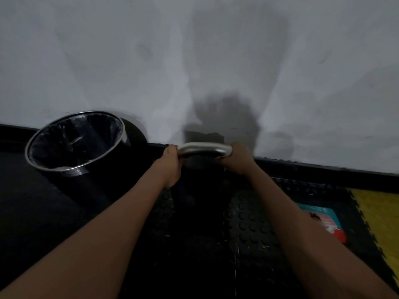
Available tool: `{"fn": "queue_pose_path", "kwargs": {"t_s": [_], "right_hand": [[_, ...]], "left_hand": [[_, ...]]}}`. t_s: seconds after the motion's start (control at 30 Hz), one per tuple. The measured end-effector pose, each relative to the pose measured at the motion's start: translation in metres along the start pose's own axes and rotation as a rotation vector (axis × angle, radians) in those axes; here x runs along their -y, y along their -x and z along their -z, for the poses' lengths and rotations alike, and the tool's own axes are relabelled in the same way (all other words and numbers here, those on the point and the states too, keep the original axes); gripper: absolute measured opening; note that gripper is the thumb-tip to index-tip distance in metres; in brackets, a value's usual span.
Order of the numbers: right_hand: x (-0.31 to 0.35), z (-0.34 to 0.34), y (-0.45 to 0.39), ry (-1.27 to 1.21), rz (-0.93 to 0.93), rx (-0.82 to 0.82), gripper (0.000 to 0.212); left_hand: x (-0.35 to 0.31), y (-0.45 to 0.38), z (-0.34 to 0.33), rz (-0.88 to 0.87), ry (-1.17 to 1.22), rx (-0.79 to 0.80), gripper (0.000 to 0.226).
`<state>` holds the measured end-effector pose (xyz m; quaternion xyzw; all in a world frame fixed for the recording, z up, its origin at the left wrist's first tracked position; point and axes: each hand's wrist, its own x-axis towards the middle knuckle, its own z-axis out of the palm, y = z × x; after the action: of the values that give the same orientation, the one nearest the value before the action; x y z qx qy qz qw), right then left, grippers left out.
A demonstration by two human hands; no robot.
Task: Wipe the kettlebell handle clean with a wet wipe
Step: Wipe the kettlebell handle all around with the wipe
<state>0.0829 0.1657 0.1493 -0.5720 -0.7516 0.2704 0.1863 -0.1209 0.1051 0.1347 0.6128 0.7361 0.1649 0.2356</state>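
A kettlebell stands on the dark studded floor mat near the wall; its silver handle (pixel 204 148) arches between my two hands, and its black body (pixel 198 169) is hard to make out in the dim light. My left hand (pixel 172 164) is closed around the handle's left end. My right hand (pixel 236 158) is closed around the right end. No wet wipe shows in either hand. A teal and pink wipes pack (pixel 323 221) lies on the mat to the right, partly hidden by my right forearm.
A black bin (pixel 75 143) with a shiny rim and a plastic liner stands at the left against the wall. A grey-white wall (pixel 194 61) rises straight ahead above a black skirting. A yellow mat tile (pixel 380 212) lies at the far right.
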Motion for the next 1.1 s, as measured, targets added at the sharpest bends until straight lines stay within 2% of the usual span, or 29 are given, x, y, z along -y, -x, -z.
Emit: {"fn": "queue_pose_path", "kwargs": {"t_s": [0.13,0.23,0.3,0.4,0.43,0.5,0.57,0.63,0.7,0.8,0.97,1.1], "right_hand": [[-0.008,-0.039,0.004,-0.243,-0.137,-0.406,0.017],[-0.002,-0.051,0.006,-0.295,-0.329,-0.488,0.019],[-0.007,-0.049,0.004,-0.357,-0.376,-0.426,0.021],[-0.021,-0.038,-0.001,-0.415,-0.265,-0.228,0.010],[-0.024,-0.031,-0.002,-0.410,-0.222,-0.139,0.017],[-0.026,-0.017,-0.007,-0.333,-0.180,0.030,0.022],[-0.024,-0.004,-0.015,-0.162,-0.124,0.154,0.012],[-0.016,0.004,-0.020,-0.017,-0.069,0.232,0.013],[-0.014,0.004,-0.025,0.047,-0.028,0.232,0.020],[-0.011,-0.006,-0.020,0.114,0.014,0.048,0.023],[-0.012,-0.042,-0.006,0.039,0.014,-0.484,0.014],[-0.012,-0.053,-0.005,-0.216,-0.128,-0.610,0.020]], "left_hand": [[0.000,0.001,0.000,0.000,0.012,0.004,0.040],[-0.003,0.002,0.000,0.012,0.017,0.003,0.039],[-0.002,0.003,0.001,0.010,0.010,0.003,0.038],[-0.002,0.003,0.001,0.005,0.007,-0.005,0.039],[-0.002,0.002,0.000,0.006,0.003,-0.006,0.039],[-0.003,0.002,0.000,0.012,-0.002,-0.006,0.040],[-0.003,0.002,0.000,0.016,-0.003,-0.008,0.040],[-0.003,0.001,0.000,0.016,-0.002,-0.012,0.038],[-0.002,0.000,0.000,0.009,0.000,-0.016,0.037],[0.000,-0.002,-0.001,-0.003,0.002,-0.022,0.036],[0.000,-0.003,-0.003,-0.004,0.000,-0.020,0.038],[-0.001,-0.002,-0.003,-0.019,-0.003,-0.024,0.037]]}}
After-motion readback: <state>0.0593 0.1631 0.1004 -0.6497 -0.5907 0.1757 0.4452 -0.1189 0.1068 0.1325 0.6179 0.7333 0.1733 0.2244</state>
